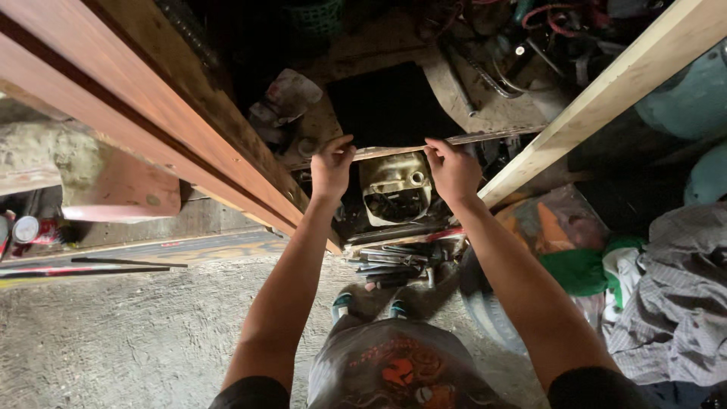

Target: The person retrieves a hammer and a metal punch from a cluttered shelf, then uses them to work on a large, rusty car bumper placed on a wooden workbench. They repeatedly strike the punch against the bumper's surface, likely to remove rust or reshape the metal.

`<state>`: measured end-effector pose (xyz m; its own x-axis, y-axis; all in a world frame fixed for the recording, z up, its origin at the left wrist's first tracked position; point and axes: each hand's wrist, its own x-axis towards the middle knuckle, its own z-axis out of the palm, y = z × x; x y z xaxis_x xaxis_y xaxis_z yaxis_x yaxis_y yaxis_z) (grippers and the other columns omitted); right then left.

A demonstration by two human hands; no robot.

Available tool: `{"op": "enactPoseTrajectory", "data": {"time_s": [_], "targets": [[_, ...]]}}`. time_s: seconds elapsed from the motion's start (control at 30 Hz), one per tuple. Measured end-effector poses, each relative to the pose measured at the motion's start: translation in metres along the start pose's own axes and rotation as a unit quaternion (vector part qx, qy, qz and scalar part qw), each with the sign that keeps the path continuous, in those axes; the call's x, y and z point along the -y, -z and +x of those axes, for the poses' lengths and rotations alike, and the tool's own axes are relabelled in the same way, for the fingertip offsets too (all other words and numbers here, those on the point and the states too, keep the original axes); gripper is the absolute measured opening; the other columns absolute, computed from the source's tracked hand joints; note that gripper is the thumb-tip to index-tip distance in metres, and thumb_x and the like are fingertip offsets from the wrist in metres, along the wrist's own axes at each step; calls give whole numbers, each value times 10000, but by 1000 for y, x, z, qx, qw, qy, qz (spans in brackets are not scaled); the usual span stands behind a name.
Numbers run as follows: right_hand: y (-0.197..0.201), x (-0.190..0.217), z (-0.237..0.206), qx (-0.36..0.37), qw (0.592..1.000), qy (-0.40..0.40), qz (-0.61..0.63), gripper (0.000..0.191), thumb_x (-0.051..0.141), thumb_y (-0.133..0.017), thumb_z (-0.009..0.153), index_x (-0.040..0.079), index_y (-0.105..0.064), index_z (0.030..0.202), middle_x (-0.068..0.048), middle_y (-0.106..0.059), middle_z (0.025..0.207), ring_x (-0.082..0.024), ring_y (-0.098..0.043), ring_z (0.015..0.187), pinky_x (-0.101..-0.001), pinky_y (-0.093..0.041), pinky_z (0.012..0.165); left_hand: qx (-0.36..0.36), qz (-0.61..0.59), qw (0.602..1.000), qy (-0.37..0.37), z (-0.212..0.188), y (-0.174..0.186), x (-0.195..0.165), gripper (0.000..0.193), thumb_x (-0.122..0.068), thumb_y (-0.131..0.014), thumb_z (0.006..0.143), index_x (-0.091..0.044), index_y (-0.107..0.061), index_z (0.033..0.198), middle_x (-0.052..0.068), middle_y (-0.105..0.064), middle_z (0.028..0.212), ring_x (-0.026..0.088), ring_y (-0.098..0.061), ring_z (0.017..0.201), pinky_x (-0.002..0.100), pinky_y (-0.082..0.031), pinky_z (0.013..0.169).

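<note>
Both of my arms reach forward over the floor. My left hand and my right hand each grip the near edge of a thin flat board whose dark top faces away from me. Just under that edge, between my hands, sits a dirty cream-coloured metal housing with openings in it. Below it lie several metal tools and rods. My feet in sandals stand on the concrete floor.
Long reddish wooden planks slant across the left. A pale wooden beam slants up on the right. Crumpled cloth and clothing lie at right, cables and hoses at the back, cans at far left.
</note>
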<state>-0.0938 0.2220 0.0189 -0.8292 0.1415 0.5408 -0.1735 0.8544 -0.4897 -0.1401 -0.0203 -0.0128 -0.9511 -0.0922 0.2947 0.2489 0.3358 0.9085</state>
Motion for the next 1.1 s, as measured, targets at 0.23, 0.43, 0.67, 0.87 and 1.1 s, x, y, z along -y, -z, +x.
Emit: {"op": "enactPoseTrajectory", "data": {"time_s": [0.23,0.43,0.67,0.87,1.1], "targets": [[-2,-6,0,43,999,8,-5,91,262,-752,969,221,-791,1041,-63,-768,811,-261,-741,693,-382,-546,555,18,-13,996,88,-15,2,-3,268,-206,-736,951,-80,-755,1186,77,-739,823,138,-644,693,308,-512,627],[-7,-8,1,6,999,17,34,101,251,-772,978,202,-784,1066,-82,-754,819,-275,-734,713,-388,-549,572,28,-331,903,273,-12,-6,15,425,-164,-697,932,-32,-623,1329,81,-696,977,195,-674,810,369,-562,686],[4,-13,-35,35,982,150,112,223,175,-766,977,129,-772,1195,-118,-773,962,-274,-745,807,-353,-576,704,18,-461,789,406,-8,-3,34,449,-212,-600,989,1,-503,1372,161,-670,1201,317,-691,939,465,-596,804],[-2,-39,-72,134,931,-1,340,457,169,-707,1014,132,-572,1449,-164,-649,1367,-269,-721,1134,-397,-604,929,52,-381,840,384,-28,-1,37,472,-76,-608,954,-75,-526,1419,126,-640,1292,281,-656,1075,469,-597,846],[2,-63,-66,69,660,-322,676,643,279,-615,1043,178,-315,1602,-179,-522,1494,-335,-575,1273,-516,-480,1044,60,-298,876,374,-50,4,35,519,-6,-602,934,-118,-580,1440,69,-666,1307,216,-655,1065,434,-559,778]]}}
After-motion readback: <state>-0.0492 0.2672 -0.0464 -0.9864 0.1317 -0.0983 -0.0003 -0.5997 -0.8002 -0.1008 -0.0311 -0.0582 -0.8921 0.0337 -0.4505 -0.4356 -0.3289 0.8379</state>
